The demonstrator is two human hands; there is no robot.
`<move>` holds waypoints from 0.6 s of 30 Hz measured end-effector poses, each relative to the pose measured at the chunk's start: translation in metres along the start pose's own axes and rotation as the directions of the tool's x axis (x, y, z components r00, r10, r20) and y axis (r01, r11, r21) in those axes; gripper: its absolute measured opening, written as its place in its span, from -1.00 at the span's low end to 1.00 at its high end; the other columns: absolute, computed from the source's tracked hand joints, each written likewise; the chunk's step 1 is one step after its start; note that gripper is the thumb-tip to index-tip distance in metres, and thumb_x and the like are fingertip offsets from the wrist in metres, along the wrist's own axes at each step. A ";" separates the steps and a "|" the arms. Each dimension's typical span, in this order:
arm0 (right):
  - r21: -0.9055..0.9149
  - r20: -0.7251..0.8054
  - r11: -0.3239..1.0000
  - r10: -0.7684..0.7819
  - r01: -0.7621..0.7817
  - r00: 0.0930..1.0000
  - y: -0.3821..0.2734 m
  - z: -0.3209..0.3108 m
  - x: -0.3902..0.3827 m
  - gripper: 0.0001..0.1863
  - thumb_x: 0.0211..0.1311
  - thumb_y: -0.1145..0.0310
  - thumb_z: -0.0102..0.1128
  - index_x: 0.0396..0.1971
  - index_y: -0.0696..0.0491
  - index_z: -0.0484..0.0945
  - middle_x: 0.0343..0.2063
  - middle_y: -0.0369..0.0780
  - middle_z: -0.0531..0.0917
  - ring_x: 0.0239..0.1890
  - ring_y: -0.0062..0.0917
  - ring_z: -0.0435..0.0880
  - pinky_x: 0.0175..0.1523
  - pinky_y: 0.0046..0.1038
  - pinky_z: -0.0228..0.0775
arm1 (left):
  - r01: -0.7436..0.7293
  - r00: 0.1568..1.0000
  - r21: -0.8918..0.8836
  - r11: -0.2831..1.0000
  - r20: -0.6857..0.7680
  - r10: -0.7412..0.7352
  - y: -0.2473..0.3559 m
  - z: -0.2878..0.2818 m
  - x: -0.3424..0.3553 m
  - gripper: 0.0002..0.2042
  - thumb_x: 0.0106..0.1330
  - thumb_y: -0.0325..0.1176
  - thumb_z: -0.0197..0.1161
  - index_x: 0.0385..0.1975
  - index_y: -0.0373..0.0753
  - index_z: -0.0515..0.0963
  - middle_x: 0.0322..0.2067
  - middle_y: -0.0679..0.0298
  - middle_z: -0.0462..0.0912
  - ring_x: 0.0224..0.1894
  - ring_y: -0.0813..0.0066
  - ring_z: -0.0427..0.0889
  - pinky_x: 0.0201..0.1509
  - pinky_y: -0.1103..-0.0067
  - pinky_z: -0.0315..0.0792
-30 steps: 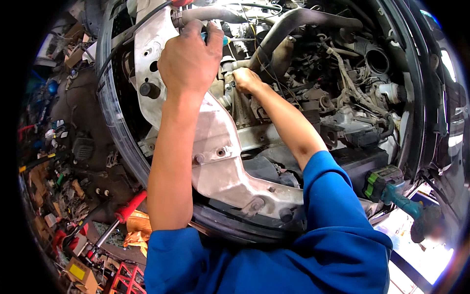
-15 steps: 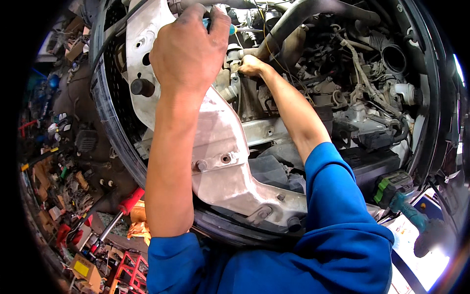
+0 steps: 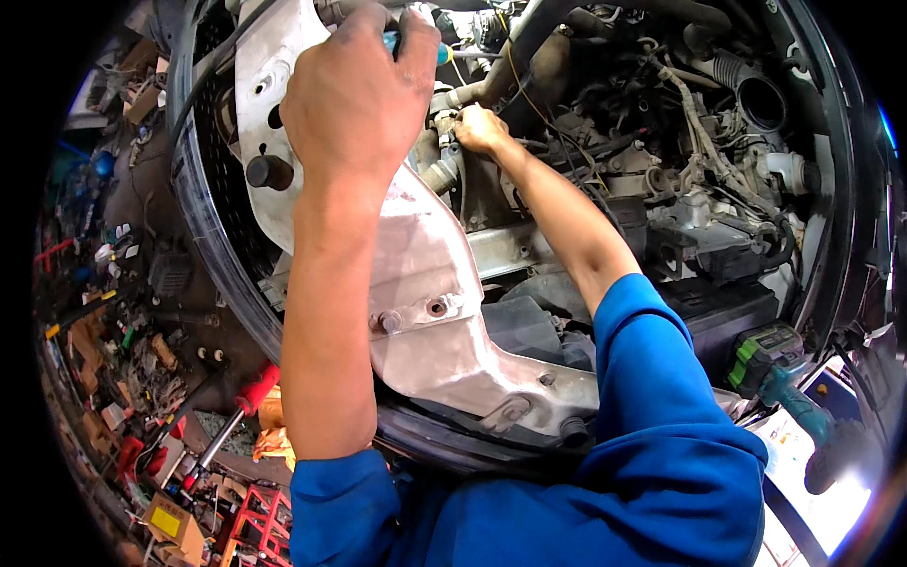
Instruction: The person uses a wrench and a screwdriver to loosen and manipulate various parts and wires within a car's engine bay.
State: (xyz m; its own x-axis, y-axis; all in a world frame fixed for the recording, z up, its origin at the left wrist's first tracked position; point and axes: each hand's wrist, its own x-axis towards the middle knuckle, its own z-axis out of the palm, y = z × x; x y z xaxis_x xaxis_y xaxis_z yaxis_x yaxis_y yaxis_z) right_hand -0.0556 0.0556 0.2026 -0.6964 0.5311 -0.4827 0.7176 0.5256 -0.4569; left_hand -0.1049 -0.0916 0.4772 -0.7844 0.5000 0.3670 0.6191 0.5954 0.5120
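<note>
My left hand (image 3: 364,99) is closed around a screwdriver (image 3: 444,54) with a teal handle, above the upper end of the pale metal crossmember. The screwdriver's thin shaft points right, toward the engine parts. My right hand (image 3: 480,128) reaches into the engine bay, its fingers closed at a pale pipe fitting (image 3: 446,123) below a thick dark hose (image 3: 505,71). Its fingertips are partly hidden, and whether they grip the fitting or only press against it is hard to see.
The metal crossmember (image 3: 425,255) with bolt holes and a black rubber stop (image 3: 269,172) runs beneath my left arm. Thin loose wires (image 3: 518,80) hang near my right hand. A teal cordless power tool (image 3: 794,402) lies at the right. Cluttered boxes (image 3: 172,522) and a red-handled tool (image 3: 255,387) are at lower left.
The view has shifted slightly. My right hand has turned a little at the fitting, its fingers now more on top. My left hand keeps its hold on the screwdriver.
</note>
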 end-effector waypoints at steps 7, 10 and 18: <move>-0.429 0.090 0.878 -0.195 0.215 0.977 0.008 -0.056 -0.028 -0.75 0.06 0.42 0.11 -0.25 0.11 0.66 -0.17 0.01 0.66 -0.08 -0.17 0.66 -0.04 -0.26 0.52 | 0.068 0.996 0.005 0.998 0.063 -0.068 0.002 0.000 0.000 -0.62 0.22 -0.01 0.10 -0.45 -0.24 0.61 -0.61 -0.01 0.63 -0.45 -0.06 0.65 -0.29 0.23 0.54; -0.434 0.183 0.867 -0.180 0.243 0.967 0.011 -0.094 -0.046 -0.77 0.04 0.42 0.12 -0.30 0.09 0.66 -0.16 -0.01 0.65 -0.06 -0.14 0.64 -0.03 -0.24 0.51 | 0.070 0.996 0.010 0.997 0.063 -0.071 -0.001 -0.002 0.002 -0.60 0.22 0.01 0.08 -0.44 -0.24 0.61 -0.59 -0.02 0.63 -0.44 -0.05 0.66 -0.27 0.24 0.54; -0.352 0.012 0.924 -0.158 0.152 0.987 0.047 -0.178 -0.059 -0.71 -0.02 0.41 0.14 -0.26 0.17 0.62 -0.23 0.07 0.64 -0.09 -0.07 0.62 -0.07 -0.22 0.46 | -0.004 0.991 0.045 0.999 0.134 -0.002 0.001 -0.002 0.003 -0.60 0.18 0.00 0.09 -0.34 -0.25 0.63 -0.50 -0.04 0.66 -0.35 -0.04 0.66 -0.20 0.25 0.53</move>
State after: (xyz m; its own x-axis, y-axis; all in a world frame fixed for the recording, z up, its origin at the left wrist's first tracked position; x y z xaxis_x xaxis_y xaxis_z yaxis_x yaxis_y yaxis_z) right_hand 0.0175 0.1670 0.3426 -0.8007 0.4335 -0.4135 0.5532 0.8000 -0.2324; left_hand -0.1072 -0.0912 0.4806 -0.7736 0.5784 0.2587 0.6232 0.6209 0.4754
